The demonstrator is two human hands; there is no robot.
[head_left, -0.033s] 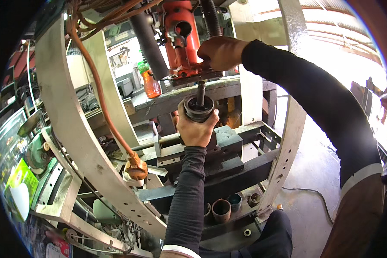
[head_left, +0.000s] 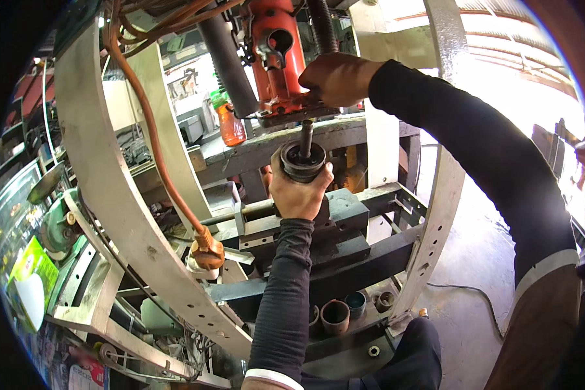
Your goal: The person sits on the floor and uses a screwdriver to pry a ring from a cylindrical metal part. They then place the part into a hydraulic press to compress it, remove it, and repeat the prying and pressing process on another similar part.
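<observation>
My left hand [head_left: 300, 196] is wrapped round a dark, round metal part [head_left: 303, 170] with a hollow top. From its middle a steel shaft [head_left: 307, 138] stands nearly upright, its tip just under the base plate of a red hydraulic jack [head_left: 276, 65]. Whether tip and plate touch, I cannot tell. At the jack's lower right side, my right hand [head_left: 339, 79] is closed with bent fingers against it; the fingertips are partly hidden. Below my left hand lie dark metal blocks [head_left: 339, 211] on the press frame's crossbeam [head_left: 370, 263].
Pale steel uprights [head_left: 104, 143] frame the work on both sides. An orange cable [head_left: 151, 130] hangs at left down to a plug [head_left: 207, 253]. An orange bottle [head_left: 230, 127] stands behind. Several metal sleeves [head_left: 335, 316] sit low in the frame; a black cord [head_left: 474, 290] crosses the floor.
</observation>
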